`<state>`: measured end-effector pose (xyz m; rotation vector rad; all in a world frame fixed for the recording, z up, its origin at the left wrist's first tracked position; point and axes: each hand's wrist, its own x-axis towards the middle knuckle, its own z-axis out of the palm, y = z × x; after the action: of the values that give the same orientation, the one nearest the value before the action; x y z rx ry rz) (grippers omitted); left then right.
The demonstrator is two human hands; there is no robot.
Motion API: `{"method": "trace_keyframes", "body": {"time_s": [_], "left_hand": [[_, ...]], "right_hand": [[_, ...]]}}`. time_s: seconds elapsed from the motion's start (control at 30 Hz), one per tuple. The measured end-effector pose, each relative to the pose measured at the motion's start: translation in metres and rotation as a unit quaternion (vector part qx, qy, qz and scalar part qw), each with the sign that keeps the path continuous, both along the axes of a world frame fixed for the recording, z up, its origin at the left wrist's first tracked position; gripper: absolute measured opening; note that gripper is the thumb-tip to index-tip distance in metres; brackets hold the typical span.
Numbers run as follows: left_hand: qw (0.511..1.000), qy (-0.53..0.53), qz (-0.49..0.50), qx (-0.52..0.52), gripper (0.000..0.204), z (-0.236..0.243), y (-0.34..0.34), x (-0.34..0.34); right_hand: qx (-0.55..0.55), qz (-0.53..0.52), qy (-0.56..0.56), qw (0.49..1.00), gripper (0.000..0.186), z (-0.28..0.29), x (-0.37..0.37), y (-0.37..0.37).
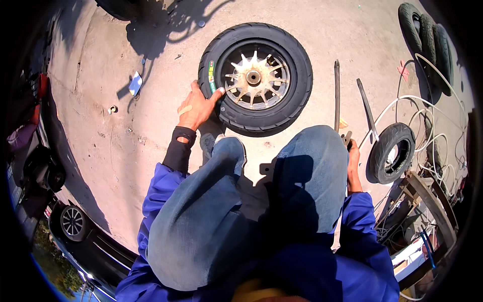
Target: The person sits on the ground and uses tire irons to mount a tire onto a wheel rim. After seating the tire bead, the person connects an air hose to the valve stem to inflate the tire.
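Note:
A black tyre [298, 80] on a cream spoked rim [256, 93] lies flat on the concrete in front of my knees. My left hand [200, 108] grips its left side, thumb up on the sidewall and fingers round the outer edge. Beside my right knee, my right hand [353, 163] is closed on a dark metal tool [346, 140], partly hidden by the knee. Two metal bars [337, 90] [367, 105] lie on the ground to the right of the tyre.
A small tyre [382, 163] lies at the right amid tangled pale hoses [427, 142] and metal pieces [422, 189]. Several tyres [427, 45] are piled at the upper right. A dark car [90, 251] and other dark objects line the left edge. A blue-white scrap [135, 83] lies on the ground.

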<state>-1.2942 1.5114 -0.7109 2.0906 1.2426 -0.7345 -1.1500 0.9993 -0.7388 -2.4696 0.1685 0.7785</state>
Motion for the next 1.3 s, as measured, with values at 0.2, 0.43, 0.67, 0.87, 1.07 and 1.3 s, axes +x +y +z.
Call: {"method": "trace_keyframes", "body": {"time_s": [0.2,0.43,0.67,0.87,1.07,1.3], "left_hand": [[0.949,-0.239,-0.175,0.111,0.103,-0.032,0.047,0.062],[0.934,-0.226,-0.253,0.112,0.108,-0.05,0.06,0.092],[0.744,-0.394,-0.505,0.19,0.056,-0.032,0.044,0.104],[0.731,-0.354,-0.531,0.243,0.022,-0.037,0.044,0.084],[0.742,-0.362,-0.516,0.229,0.024,-0.047,0.045,0.085],[0.733,-0.327,-0.539,0.255,0.009,-0.022,0.037,0.096]], "right_hand": [[0.127,0.037,0.035,0.991,0.04,-0.006,0.023,0.037],[0.032,0.16,0.07,0.984,0.027,0.024,0.036,0.104],[-0.047,0.248,-0.096,0.963,0.022,-0.018,0.035,0.106],[-0.107,0.238,-0.109,0.959,0.023,-0.039,0.04,0.125],[-0.145,0.237,-0.111,0.954,0.025,-0.043,0.052,0.126],[-0.163,0.213,-0.117,0.956,0.026,-0.045,0.058,0.127]]}}
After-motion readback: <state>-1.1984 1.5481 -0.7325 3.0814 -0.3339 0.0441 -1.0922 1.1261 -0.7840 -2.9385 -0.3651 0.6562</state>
